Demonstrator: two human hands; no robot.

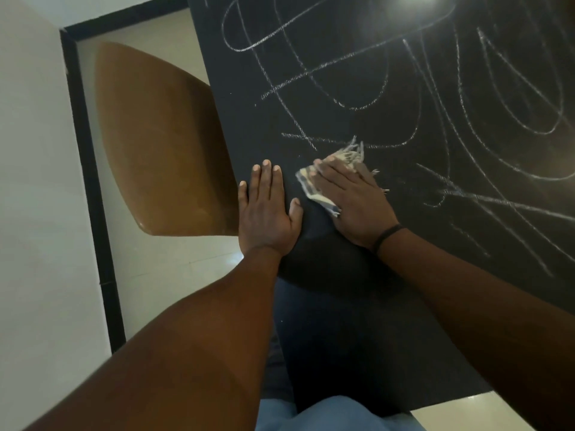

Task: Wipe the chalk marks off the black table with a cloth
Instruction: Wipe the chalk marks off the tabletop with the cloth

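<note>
**chalkfan22:** Pale wall (34, 181) on the far left, with a black strip (90, 188) running down next to it and a light tiled floor (174, 269) beyond that. So what else is going on in this shot?

**deskwiper:** Going left to right: a brown wooden chair seat (161, 144) sits tucked right up against the left edge of the black tabletop (311, 88). The left hand (267, 213) is flat on that edge, fingers straight and close together, thumb out to the side, holding nothing, just resting palm down on the surface.

**chalkfan22:** And the cloth?

**deskwiper:** Just beside the left hand, a little further in. The right hand (351, 203) lies flat on top of the cloth (320, 189), pressing it onto the tabletop with straight fingers. It's a light-coloured rag with bluish bits, and frayed threads stick out past the fingertips. There's a dark band (387, 236) on that wrist.

**chalkfan22:** Much chalk left?

**deskwiper:** Loads. White chalk marks (466, 119), loops and scribbles, cover the tabletop above and to the right of the cloth. The patch near the left edge around both hands looks mostly bare black. A bright light glare (417, 1) shows at the top. At the bottom you can see dark trousers (326, 353) and a bit of light blue fabric (311, 415).
</note>
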